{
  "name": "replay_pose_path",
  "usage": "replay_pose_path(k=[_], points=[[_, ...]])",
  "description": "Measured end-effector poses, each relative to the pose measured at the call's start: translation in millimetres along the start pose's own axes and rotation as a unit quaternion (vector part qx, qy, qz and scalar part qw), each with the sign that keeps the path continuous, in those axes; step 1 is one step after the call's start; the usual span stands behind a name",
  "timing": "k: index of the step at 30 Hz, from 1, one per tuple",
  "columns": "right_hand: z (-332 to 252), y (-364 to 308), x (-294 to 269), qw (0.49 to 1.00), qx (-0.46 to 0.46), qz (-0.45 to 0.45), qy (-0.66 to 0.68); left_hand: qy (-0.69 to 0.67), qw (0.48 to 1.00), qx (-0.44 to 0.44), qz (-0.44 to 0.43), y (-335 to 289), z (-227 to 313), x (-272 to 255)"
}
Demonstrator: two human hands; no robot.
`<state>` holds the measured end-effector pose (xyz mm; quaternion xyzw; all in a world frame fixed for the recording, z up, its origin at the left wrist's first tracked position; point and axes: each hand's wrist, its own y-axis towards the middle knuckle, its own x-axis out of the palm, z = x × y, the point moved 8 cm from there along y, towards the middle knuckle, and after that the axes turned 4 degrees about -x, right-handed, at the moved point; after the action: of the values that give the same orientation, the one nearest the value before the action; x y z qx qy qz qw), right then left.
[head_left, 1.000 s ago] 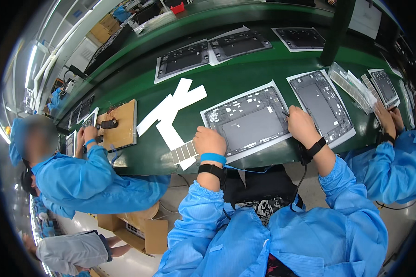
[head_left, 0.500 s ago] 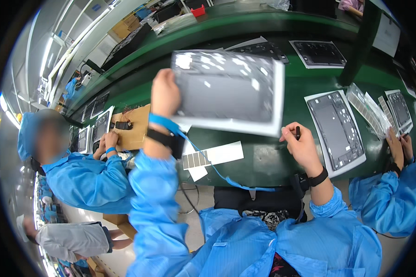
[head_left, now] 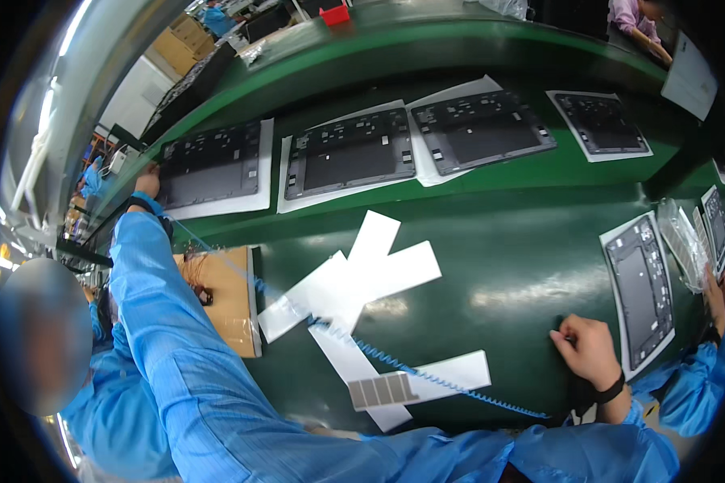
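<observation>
Dark-grey rectangular panel (head_left: 216, 167), best held level: left hand (head_left: 147, 182) grasps its edge; right hand (head_left: 591, 351) clenched, contents unclear.

Open bench (head_left: 499, 266) beside right hand (head_left: 590, 350), blue cord (head_left: 379, 355) across strips (head_left: 407, 274)

Electronics assembly workshop, long green workbench (head_left: 499, 249), row of dark tablet housings (head_left: 350, 153), blue-smocked co-worker (head_left: 113, 419), coiled blue cord (head_left: 383, 359).

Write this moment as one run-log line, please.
left hand: at left edge of leftmost dark panel; right hand: curled, over green table; coiled blue cord: across white strips
</observation>
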<state>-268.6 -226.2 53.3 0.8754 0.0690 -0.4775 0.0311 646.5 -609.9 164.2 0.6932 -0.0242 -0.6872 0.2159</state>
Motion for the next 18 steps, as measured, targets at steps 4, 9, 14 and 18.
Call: replay_pose_path(k=[4, 9, 14, 18], points=[[2.2, 9.3, 8.4, 0.998, 0.040, -0.019, -0.039, 0.038, 0.994, -0.033, -0.096, 23.2, -62.6, 95.9], [3.0, 2.7, 9.0, 0.999, 0.046, 0.012, 0.005, 0.080, 0.995, -0.066, -0.015, 49.8, -38.0, 129.1], [3.8, 0.1, 5.5, 1.000, 0.009, 0.023, -0.013, 0.007, 0.991, -0.131, 0.038, 36.0, 74.0, 54.8], [12.4, -4.6, 4.6, 1.000, 0.008, 0.022, 0.007, -0.256, 0.949, -0.088, -0.160, -32.7, 294.7, 9.2]])
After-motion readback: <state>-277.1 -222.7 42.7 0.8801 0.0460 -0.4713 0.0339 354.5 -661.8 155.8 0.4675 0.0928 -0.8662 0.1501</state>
